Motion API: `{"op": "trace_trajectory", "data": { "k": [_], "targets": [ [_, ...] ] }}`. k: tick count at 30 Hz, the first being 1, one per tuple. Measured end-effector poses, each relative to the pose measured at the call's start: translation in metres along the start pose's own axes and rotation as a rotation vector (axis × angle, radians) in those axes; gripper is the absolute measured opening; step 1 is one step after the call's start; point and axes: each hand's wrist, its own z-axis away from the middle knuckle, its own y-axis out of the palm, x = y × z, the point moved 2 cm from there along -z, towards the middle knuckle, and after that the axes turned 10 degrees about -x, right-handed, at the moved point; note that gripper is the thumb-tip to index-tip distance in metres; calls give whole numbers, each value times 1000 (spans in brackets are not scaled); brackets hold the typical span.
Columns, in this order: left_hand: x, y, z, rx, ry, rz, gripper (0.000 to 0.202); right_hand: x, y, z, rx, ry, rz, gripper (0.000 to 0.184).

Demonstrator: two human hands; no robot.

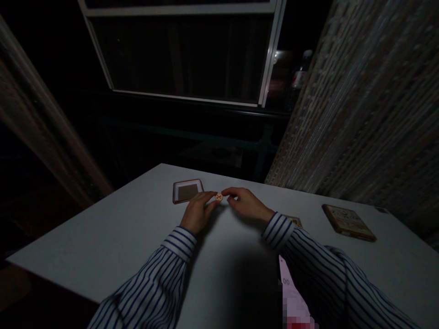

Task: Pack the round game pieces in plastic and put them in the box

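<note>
Head view: what matters is the little round disc [218, 197], pale with a red mark too small for me to read, sitting just above a straight line between both forearms, a bit below mid-frame. The left hand [196, 214] has it pinched between thumb and fingertips at its left side. The right hand [249, 204] comes in from the other side, index fingertip at the upper right edge, thumb standing off a little. So that grip is loose, not closed on anything I can see; can't tell if the fingertip really touches.

My read is it's a two-handed handling step, left side holding, right side adjusting. Next move, I'd say, calls for a steady left pinch, and the right thumb coming in if that hand is to take the disc over.

Further out, a shallow open tray [187, 192] lies up and left, partly behind the left fingers. A small item [295, 221] peeks out past the right cuff, mostly hidden. A lit screen [291, 285] glows at bottom right, a flat box [349, 222] sits mid-right, all on the white table [144, 219]. Bead curtain [322, 114] fills the upper right.
</note>
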Motion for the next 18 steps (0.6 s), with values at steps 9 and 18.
{"op": "trace_trajectory", "data": {
  "k": [9, 18],
  "targets": [
    [-14, 5, -3, -34, 29, 57, 33, -2, -13, 9, -53, -9, -15, 34],
    [-28, 14, -3, -62, 22, 119, 31, -10, -24, 20, -117, 0, -53, 34]
  ]
}}
